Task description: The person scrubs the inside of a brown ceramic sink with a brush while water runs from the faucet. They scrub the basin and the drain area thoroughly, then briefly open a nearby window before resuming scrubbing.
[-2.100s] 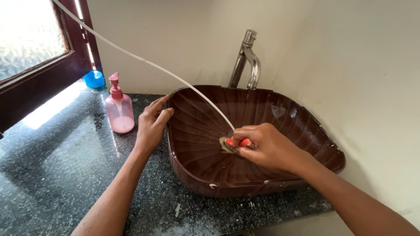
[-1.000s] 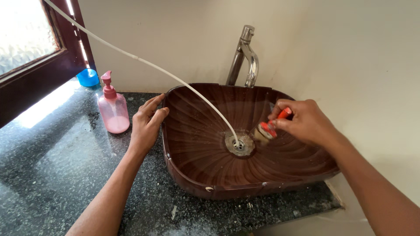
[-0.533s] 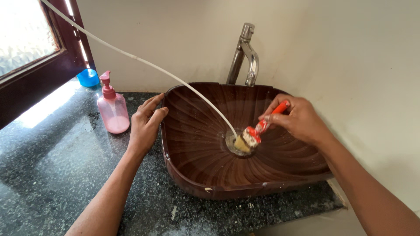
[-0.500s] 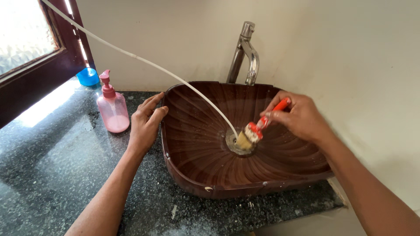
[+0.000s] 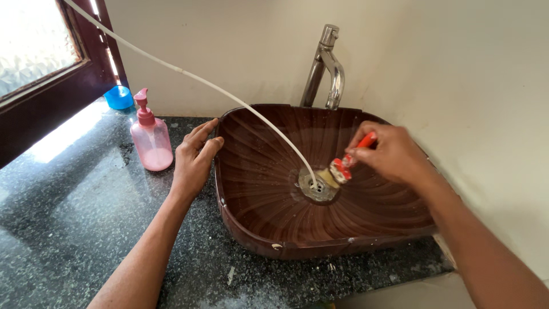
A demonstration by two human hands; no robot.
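The right hand (image 5: 392, 155) grips a red-handled brush (image 5: 345, 167), its bristles at the drain (image 5: 316, 187) of the brown basin (image 5: 269, 166). The left hand (image 5: 194, 160) rests spread on the basin's rim beside the desk (image 5: 74, 217).

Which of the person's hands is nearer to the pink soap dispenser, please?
The left. The left hand rests on the basin's left rim, just right of the pink soap dispenser; the right hand holds a brush across the basin.

Soap: I see a pink pump bottle (image 5: 151, 142) upright on the counter.
Cap: a blue one (image 5: 119, 97) below the window frame (image 5: 86, 74).
Tap: chrome faucet (image 5: 328, 68) against the wall.
Counter: speckled dark granite (image 5: 74, 212).
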